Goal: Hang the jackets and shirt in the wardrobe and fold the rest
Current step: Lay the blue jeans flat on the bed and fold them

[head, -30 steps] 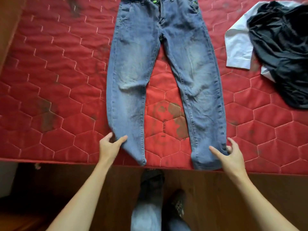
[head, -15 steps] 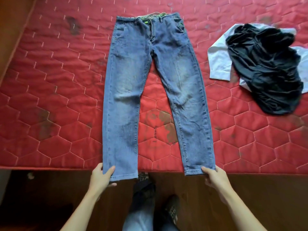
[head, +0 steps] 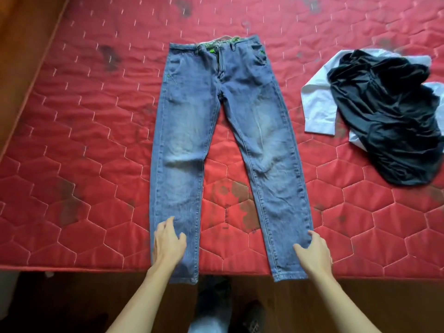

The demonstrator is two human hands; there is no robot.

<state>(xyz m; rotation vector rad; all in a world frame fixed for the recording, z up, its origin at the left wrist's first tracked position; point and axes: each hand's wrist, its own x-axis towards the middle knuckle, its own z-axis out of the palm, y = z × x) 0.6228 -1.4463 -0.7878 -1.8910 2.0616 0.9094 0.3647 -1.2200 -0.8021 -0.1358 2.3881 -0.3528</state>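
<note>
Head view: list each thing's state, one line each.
jeans: spread flat, legs apart, hems past the mattress edge
left hand: open, resting on one leg near its hem
right hand: open, touching the other leg's outer edge
black garment: crumpled
white shirt: unfolded, partly under the black garment

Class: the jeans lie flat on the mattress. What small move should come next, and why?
Probably bring one leg over onto the other. The jeans lie flat, legs apart; the left hand rests on one leg, the right hand touches the other's outer edge.
</note>
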